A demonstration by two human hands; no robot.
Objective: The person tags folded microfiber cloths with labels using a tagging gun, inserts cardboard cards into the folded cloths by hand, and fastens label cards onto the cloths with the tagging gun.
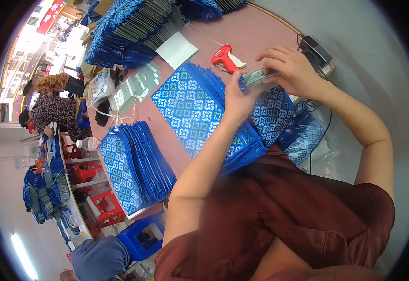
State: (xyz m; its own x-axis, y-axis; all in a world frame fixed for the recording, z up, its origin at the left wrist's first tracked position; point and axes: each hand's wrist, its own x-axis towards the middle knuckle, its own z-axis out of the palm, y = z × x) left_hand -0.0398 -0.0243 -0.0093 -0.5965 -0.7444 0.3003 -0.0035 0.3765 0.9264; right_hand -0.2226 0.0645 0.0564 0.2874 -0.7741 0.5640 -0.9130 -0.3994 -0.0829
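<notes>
Left hand (238, 98): fingers and thumb gripping the left end of a bundle of grey cards (263, 79), right of center in the upper half of the frame.
Right hand (291, 70): fingers curled over the bundle's right end, thumb hidden beneath; whether it grips firmly I cannot tell.
Upper-left stack (141, 23): blue patterned bags with grey cards layered along the edge, so this part looks done, as a judgement.
Center stack (183, 100): lies flat below the hands, its top bag showing no card; probably left to do.
Lower-left stack (117, 161): no cards visible on its edges either; probably also left, though the inner layers are hidden.
Loose grey cards (129, 93): spread left of center, apparently unused supply.
Red-and-white tagging gun (228, 58): lying on the table at upper center, in neither hand.
Open room: pink table (167, 140) shows bare between center and lower-left stacks, and again around the gun toward the upper edge of the frame.
Edges: lower-left stack reaches the table's rim; center stack's lower end comes up against the brown garment (279, 210); at upper right, a black box (315, 50) and the pale wall (373, 51) limit room beyond the right hand.
</notes>
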